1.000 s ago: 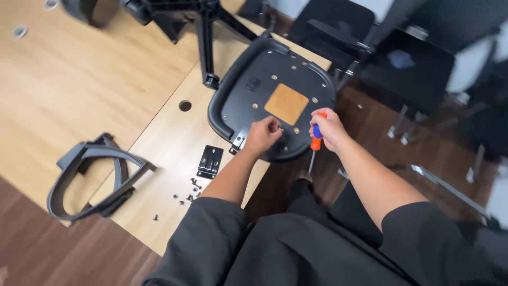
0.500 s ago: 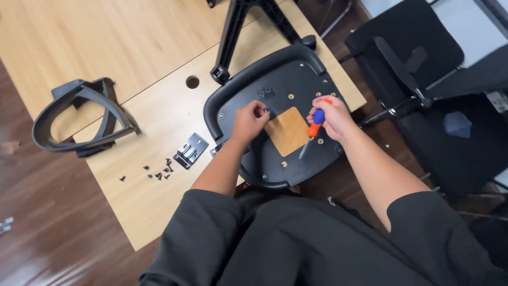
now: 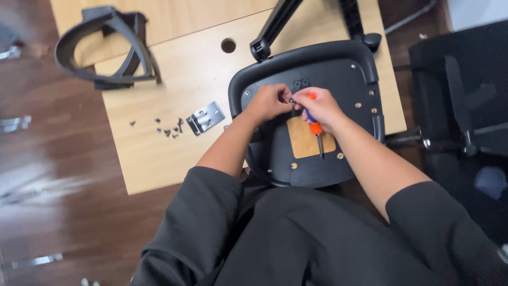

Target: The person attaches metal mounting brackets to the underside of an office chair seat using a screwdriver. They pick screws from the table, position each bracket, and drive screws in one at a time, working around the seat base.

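We see a black chair seat [image 3: 323, 106] lying underside up, overhanging the near edge of the wooden table [image 3: 174, 153], a tan square patch at its middle. Our left hand [image 3: 270, 101] pinches something too small to make out. Our right hand [image 3: 320, 108] is closed round an orange-handled screwdriver [image 3: 316, 130], its handle mostly hidden. Loose screws [image 3: 169, 127] lie near a metal bracket [image 3: 205, 117]

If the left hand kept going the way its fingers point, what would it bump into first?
Probably the right hand, which holds the orange-handled screwdriver. The left hand points across the black seat underside toward it, fingertips nearly meeting; depth is unclear.
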